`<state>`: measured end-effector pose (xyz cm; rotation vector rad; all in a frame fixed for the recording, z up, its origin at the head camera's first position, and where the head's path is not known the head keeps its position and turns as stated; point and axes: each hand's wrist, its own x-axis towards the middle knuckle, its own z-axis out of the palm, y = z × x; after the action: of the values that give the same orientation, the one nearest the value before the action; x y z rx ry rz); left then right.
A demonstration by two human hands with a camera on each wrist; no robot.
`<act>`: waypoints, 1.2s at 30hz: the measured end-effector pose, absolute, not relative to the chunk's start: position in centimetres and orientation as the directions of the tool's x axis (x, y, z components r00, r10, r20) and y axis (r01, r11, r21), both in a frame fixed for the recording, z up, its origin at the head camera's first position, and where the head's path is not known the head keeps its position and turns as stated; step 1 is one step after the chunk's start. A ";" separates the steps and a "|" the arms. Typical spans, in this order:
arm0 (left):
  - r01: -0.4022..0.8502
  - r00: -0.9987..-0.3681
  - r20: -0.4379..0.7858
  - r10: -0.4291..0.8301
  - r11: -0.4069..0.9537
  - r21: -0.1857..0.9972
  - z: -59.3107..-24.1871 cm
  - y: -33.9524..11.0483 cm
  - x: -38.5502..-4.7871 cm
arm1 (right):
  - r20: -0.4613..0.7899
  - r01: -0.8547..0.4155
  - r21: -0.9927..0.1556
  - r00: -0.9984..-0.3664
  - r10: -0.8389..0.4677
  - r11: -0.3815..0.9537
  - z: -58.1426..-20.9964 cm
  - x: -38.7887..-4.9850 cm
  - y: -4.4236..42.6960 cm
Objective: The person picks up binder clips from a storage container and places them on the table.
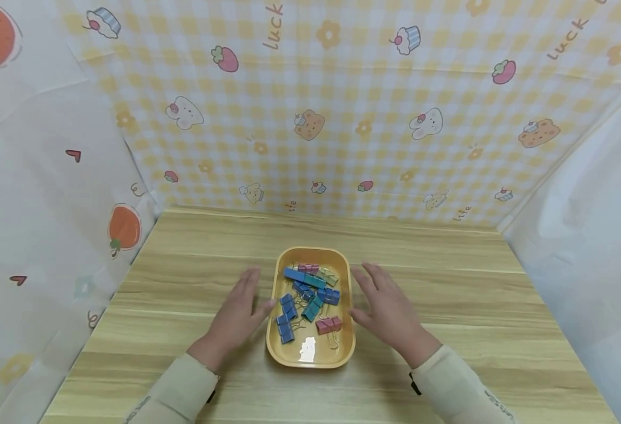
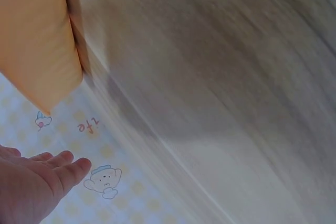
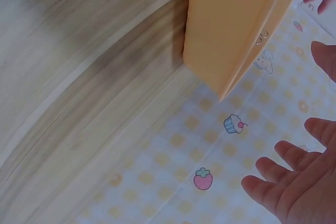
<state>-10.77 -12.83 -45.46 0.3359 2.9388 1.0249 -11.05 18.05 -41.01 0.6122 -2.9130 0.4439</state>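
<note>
A yellow tray [image 1: 289, 355] sits on the table, holding several binder clips: blue clips [image 1: 286, 330], a teal clip [image 1: 312, 308], a pink clip [image 1: 329, 325] and a pale yellow clip [image 1: 328, 276]. My left hand [image 1: 236, 315] is at the tray's left side with its fingers extended; the thumb tip is at the rim, and whether it touches I cannot tell. On the opposite side is my right hand [image 1: 392, 315], fingers spread and nothing held. Both wrist views show the tray's outer wall [image 2: 37, 30] beside the hands, with the clips mostly hidden.
The wood-grain table [image 1: 448, 282] extends on both sides of the tray. Behind it hangs a yellow checked cloth [image 1: 342, 159] with cartoon prints. White cloths stand at the left [image 1: 40, 194] and right [image 1: 591, 235].
</note>
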 end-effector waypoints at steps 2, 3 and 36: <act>0.194 -0.977 0.052 0.206 0.761 0.619 -45.5 -12.7 -10.8 | 0.185 -0.418 -0.255 -0.906 -0.380 0.872 -41.0 -11.0 17.9; 0.192 -0.977 0.049 0.207 0.761 0.620 -45.6 -12.6 -10.8 | 0.185 -0.420 -0.255 -0.905 -0.383 0.871 -41.0 -11.0 17.9; 0.147 -0.975 -0.021 0.223 0.711 0.688 -46.9 -11.1 -11.6 | 0.077 -0.468 -0.254 -0.882 -0.464 0.847 -41.6 -10.4 15.9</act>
<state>-11.58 -11.13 -46.95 0.3045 2.8102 1.1157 -10.44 15.94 -41.62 0.7588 -3.0070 0.4189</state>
